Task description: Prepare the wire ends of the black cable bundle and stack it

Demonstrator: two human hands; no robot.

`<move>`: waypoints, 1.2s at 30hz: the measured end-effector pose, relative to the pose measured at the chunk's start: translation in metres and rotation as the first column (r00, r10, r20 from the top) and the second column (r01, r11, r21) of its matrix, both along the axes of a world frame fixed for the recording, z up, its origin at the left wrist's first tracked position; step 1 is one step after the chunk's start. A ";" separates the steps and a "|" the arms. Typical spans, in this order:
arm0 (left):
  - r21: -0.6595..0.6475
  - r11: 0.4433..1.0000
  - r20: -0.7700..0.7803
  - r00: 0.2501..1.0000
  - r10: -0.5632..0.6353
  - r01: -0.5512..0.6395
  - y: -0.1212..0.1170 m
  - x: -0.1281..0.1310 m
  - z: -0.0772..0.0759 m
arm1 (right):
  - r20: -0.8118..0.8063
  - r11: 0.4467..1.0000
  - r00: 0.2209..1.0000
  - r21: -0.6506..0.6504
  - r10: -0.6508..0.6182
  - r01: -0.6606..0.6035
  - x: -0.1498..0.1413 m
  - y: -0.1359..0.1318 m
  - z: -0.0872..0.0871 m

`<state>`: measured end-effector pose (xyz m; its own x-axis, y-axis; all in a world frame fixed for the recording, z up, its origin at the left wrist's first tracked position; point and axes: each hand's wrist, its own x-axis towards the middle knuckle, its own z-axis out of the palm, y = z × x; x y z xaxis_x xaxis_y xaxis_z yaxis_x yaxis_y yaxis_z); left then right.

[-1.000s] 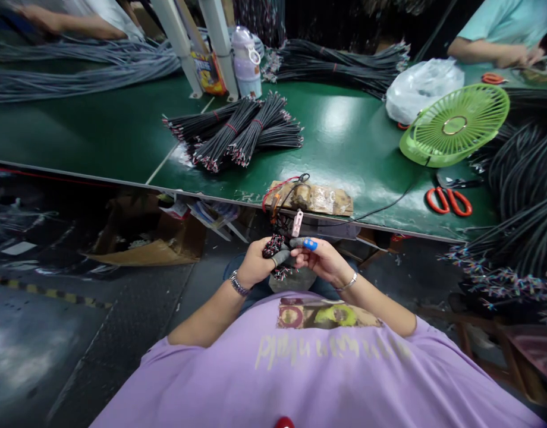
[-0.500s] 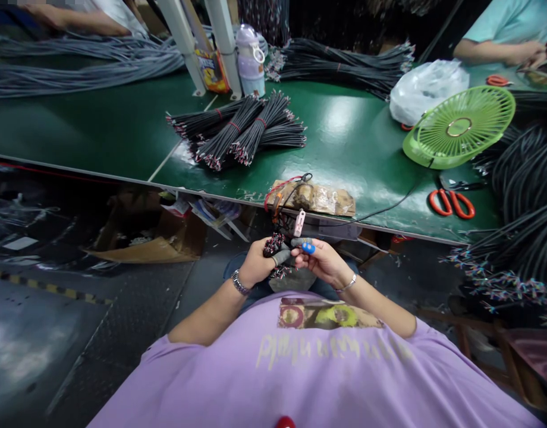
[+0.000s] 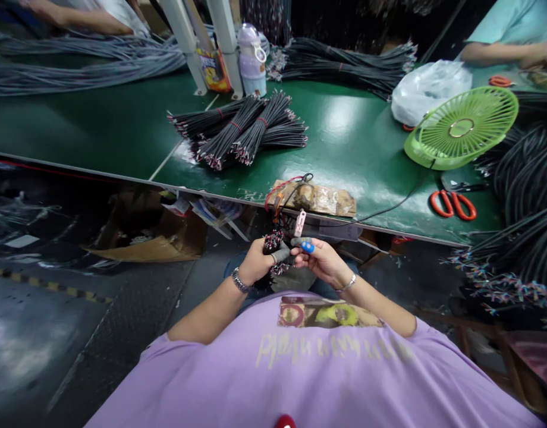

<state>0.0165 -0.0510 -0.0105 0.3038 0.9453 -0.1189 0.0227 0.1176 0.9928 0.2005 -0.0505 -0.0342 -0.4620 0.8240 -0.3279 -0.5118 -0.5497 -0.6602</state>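
My left hand (image 3: pixel 259 261) is closed around a bundle of black cables (image 3: pixel 273 241) whose stripped ends show red and white wire tips. A grey covering is on its thumb. My right hand (image 3: pixel 320 257) is pinched close beside it, with grey and blue covers on its fingertips. Its fingers meet near the cable ends, but whatever small piece they pinch is too small to make out. Just above the fingers, a pale pink strip with holes (image 3: pixel 300 223) hangs at the table's edge. Behind it, a taped cardboard piece (image 3: pixel 329 199) lies on the edge with red and black wires.
Tied black cable bundles (image 3: pixel 251 128) lie on the green table (image 3: pixel 345 154). Orange-handled scissors (image 3: pixel 452 204), a green fan (image 3: pixel 461 128), a plastic bag (image 3: pixel 429 89) and a lilac bottle (image 3: pixel 252 62) stand around. More cables (image 3: pixel 532 196) hang at right. Two co-workers sit across.
My hands stay nearly in place by the cable bundle, with only slight finger shifts. The co-worker's hands at the upper right have moved a little to the right.
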 end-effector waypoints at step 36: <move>0.518 0.834 -0.381 0.924 0.029 0.188 0.000 -0.017 -0.004 | -0.015 0.983 0.987 -0.092 0.160 -0.161 0.005 0.000 -0.003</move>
<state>-0.0003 -0.0513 -0.0142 0.4186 0.8629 0.2830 0.3736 -0.4477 0.8124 0.2058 -0.0506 -0.0375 -0.5884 0.7054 -0.3952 -0.4167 -0.6834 -0.5994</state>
